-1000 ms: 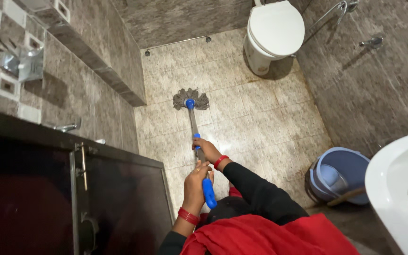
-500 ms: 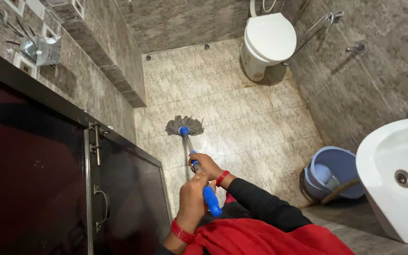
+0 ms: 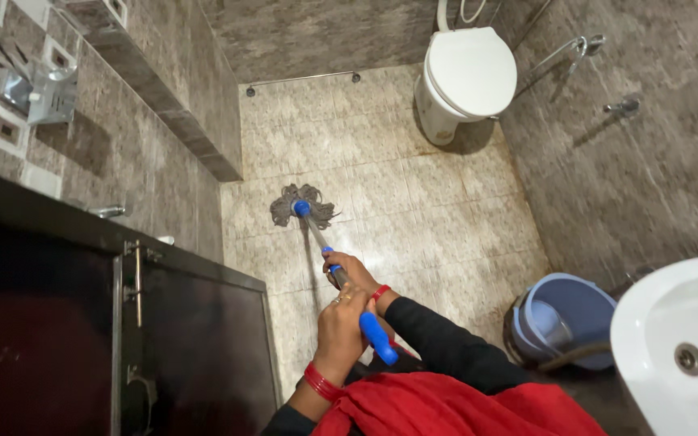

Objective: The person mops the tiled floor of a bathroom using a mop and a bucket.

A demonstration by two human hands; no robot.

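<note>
I look straight down at a tiled bathroom floor [image 3: 414, 194]. A mop with a grey string head [image 3: 300, 203] and a metal handle with blue grips rests its head on the tiles near the left wall. My right hand [image 3: 349, 270] grips the handle lower down, by a blue collar. My left hand [image 3: 342, 323] holds the handle higher up, just above the blue end grip [image 3: 378, 337]. Both wrists wear red bangles. A red cloth [image 3: 454, 408] hangs over my front.
A white toilet [image 3: 466, 77] with its lid down stands at the far end. A blue bucket [image 3: 563, 319] sits by the right wall, next to a white basin [image 3: 684, 355]. A dark door [image 3: 82, 339] fills the left side. Taps [image 3: 620, 105] jut from the right wall.
The mop head has slid from mid-floor toward the left wall and a little closer to me. My hands kept their grip and tilted the handle to the left.
</note>
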